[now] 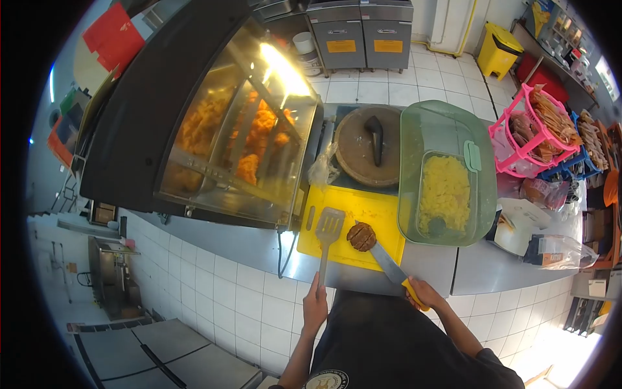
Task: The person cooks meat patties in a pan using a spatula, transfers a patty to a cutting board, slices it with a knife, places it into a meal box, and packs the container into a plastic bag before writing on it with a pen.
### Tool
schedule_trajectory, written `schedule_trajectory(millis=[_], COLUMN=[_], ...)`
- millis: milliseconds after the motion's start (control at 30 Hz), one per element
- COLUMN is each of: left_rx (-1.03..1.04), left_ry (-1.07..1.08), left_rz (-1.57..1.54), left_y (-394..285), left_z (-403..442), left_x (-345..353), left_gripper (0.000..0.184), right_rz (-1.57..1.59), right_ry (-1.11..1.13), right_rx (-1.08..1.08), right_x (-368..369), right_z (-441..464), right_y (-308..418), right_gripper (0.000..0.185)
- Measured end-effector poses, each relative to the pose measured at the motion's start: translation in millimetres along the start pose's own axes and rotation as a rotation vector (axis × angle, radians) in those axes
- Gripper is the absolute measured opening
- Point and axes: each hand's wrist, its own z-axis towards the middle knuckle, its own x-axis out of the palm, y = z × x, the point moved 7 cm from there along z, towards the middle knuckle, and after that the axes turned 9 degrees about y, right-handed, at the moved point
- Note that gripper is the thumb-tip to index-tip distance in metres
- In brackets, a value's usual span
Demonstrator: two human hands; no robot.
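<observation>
My left hand (315,305) is closed around the handle of a slotted spatula (330,223), whose head lies over the left side of a yellow cutting board (382,211). In my right hand (424,294) is the yellow handle of a knife (389,262). Its blade reaches up and left to a round browned patty (361,236) with cut lines across it. The blade tip is at or under the patty's lower right edge; I cannot tell which. Small crumbs lie on the board above the patty.
A lit glass display case (240,129) holding fried pieces stands to the left. Behind the board is a round wooden block (350,155) with a black-handled item (374,139). A green tub (447,110) holding yellow food stands right, near pink baskets (505,142) and plastic bags (570,251).
</observation>
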Motion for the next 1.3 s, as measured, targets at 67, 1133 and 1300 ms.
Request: schedule_trajectory(millis=[67, 1133, 1300], left_rx=[-0.119, -0.257, -0.263], left_ry=[0.021, 0.622, 0.647], left_rz=[0.069, -0.773, -0.75], left_y=[-10.5, 24.1, 26.0], left_z=[-16.3, 2.0, 4.7], left_x=[-2.0, 14.4, 13.6], left_gripper=[0.045, 0.047, 0.045], right_rz=[-0.006, 0.103, 0.088], right_ry=[-0.025, -0.267, -0.279], right_rx=[0.009, -0.141, -0.133], right_x=[1.1, 82.7, 85.4], right_z=[1.1, 19.8, 16.6], right_y=[-5.2, -6.6, -4.4], right_gripper=[0.066, 0.065, 0.066])
